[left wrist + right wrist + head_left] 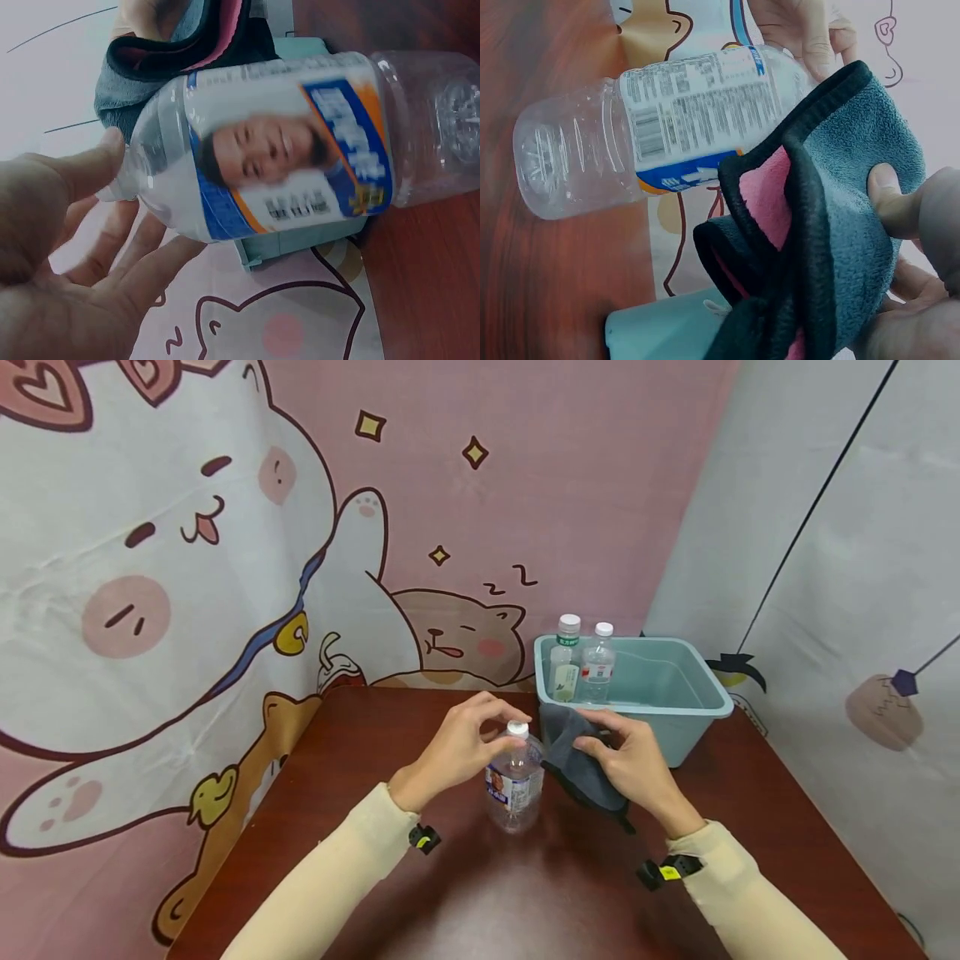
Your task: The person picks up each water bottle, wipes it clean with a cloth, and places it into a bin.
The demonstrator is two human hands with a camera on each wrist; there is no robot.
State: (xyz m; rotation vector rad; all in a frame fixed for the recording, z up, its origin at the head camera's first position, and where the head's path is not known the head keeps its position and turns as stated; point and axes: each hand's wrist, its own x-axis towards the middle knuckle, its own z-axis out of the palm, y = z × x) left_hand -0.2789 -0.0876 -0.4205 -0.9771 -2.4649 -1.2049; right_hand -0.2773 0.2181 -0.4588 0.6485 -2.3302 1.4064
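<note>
A clear plastic bottle (516,793) with a white cap and a printed blue, white and orange label is upright in front of me. The thumb and fingers of my left hand (459,745) pinch it at the cap; in the left wrist view the thumb lies against the neck of the bottle (292,154). My right hand (637,767) grips a folded dark grey cloth (573,756) just right of the bottle. The right wrist view shows black edging and a pink inner side on the cloth (866,142). Whether the bottle's base touches the table is hard to tell.
Behind the cloth, a light blue plastic bin (675,714) stands at the back right of the dark red table (360,752). Inside it, two bottles stand at the left end, a green-labelled one (564,668) and a red-labelled one (597,672). A cartoon-printed curtain (585,485) hangs behind.
</note>
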